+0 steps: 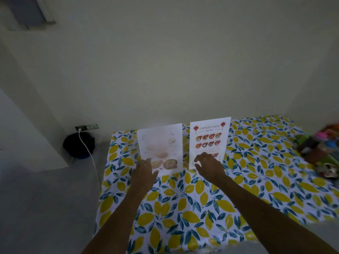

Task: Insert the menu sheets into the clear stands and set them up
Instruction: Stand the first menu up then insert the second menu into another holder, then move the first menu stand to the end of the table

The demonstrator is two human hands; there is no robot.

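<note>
Two clear stands with menu sheets in them stand upright side by side at the far edge of the table. The left stand shows a pale food menu, partly washed out by glare. The right stand shows a "Chinese Food Menu" sheet. My left hand is at the lower left corner of the left stand, fingers spread. My right hand hovers in front of the lower part of the right stand, fingers curled and apart. I cannot tell whether either hand touches its stand.
The table carries a lemon-print cloth. A blurred heap of colourful objects lies at the right edge. Left of the table are bare floor, a dark round object and a white cable from a wall socket. A plain wall stands behind.
</note>
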